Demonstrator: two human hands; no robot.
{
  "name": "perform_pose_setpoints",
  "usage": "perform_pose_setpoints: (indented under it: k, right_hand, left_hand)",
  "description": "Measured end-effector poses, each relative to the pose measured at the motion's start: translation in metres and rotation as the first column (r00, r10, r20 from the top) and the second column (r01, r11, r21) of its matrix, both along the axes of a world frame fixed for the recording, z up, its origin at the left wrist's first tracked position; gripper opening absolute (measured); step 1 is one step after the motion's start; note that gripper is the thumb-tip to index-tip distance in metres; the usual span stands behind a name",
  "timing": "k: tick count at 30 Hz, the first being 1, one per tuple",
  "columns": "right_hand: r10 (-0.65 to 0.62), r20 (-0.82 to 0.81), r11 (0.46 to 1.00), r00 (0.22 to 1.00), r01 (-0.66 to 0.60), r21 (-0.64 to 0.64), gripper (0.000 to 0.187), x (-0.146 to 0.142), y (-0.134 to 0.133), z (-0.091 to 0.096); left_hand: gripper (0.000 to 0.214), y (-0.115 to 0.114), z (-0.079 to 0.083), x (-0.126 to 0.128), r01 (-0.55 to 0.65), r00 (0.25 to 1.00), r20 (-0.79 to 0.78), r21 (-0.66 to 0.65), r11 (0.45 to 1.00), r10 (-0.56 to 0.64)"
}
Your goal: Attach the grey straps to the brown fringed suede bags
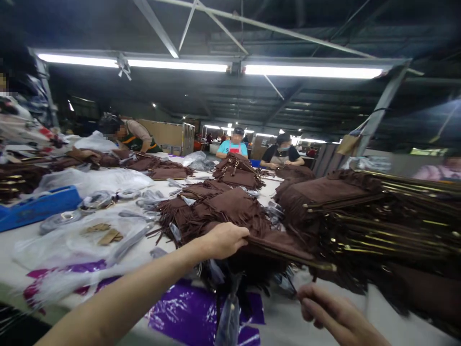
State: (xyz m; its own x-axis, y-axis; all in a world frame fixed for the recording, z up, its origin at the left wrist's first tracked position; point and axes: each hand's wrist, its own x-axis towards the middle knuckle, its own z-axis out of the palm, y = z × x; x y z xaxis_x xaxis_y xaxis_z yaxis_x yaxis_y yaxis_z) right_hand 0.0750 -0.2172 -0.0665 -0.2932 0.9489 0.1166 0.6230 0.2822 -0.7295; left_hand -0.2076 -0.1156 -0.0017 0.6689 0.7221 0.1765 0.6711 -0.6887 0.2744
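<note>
My left hand (pixel 225 239) is closed on the edge of a brown fringed suede bag (pixel 277 242), holding it up over the table. Gold zippers run along its edge. My right hand (pixel 331 312) sits lower right, below the bag, with fingers curled loosely; I cannot make out anything in it. A tall stack of the same brown fringed bags (pixel 378 211) with gold trim lies to the right, and more bags (pixel 219 202) are heaped behind my left hand.
The white table (pixel 306 327) carries clear plastic bags (pixel 90 235), purple plastic sheets (pixel 187 312), a blue tray (pixel 39 204) and silvery tape rolls (pixel 97 198). Several other people work at the far end and the left side.
</note>
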Motion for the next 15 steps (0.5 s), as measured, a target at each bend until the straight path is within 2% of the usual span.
perform_pose_setpoints:
  k: [2, 4, 6, 8, 10, 12, 15]
  right_hand:
    - [0.026, 0.042, 0.999, 0.999, -0.028, 0.046, 0.031, -0.025, -0.003, 0.004]
    - [0.059, 0.04, 0.996, 0.997, -0.061, 0.071, 0.034, -0.052, -0.004, 0.001]
    - [0.083, 0.021, 0.993, 0.996, -0.085, 0.082, 0.037, -0.077, -0.002, -0.008]
    - [0.098, 0.003, 0.992, 0.995, -0.098, 0.085, 0.033, -0.101, 0.002, -0.021]
    - [0.09, -0.025, 0.992, 0.996, -0.087, 0.094, 0.032, -0.121, 0.005, -0.034]
    - [0.036, -0.072, 0.992, 0.997, -0.027, 0.121, 0.036, -0.137, 0.008, -0.043]
    - [-0.031, -0.16, 0.993, 0.987, 0.048, 0.105, 0.038, -0.155, 0.013, -0.047]
  left_hand:
    - [0.013, -0.002, -0.018, 0.01, 0.084, 0.996, 0.049, -0.136, 0.987, -0.078]
    - [0.016, 0.0, -0.031, 0.012, 0.145, 0.988, 0.088, -0.219, 0.965, -0.129]
    - [0.023, 0.002, -0.035, 0.003, 0.183, 0.974, 0.182, -0.296, 0.938, -0.133]
    - [0.028, 0.0, -0.032, -0.015, 0.187, 0.95, 0.304, -0.355, 0.916, -0.076]
    - [0.026, -0.008, -0.027, -0.042, 0.121, 0.936, 0.352, -0.346, 0.93, 0.009]
    - [0.028, -0.023, -0.027, -0.071, 0.018, 0.954, 0.292, -0.271, 0.962, 0.064]
    - [0.041, -0.05, -0.043, -0.105, -0.063, 0.983, 0.166, -0.126, 0.99, 0.083]
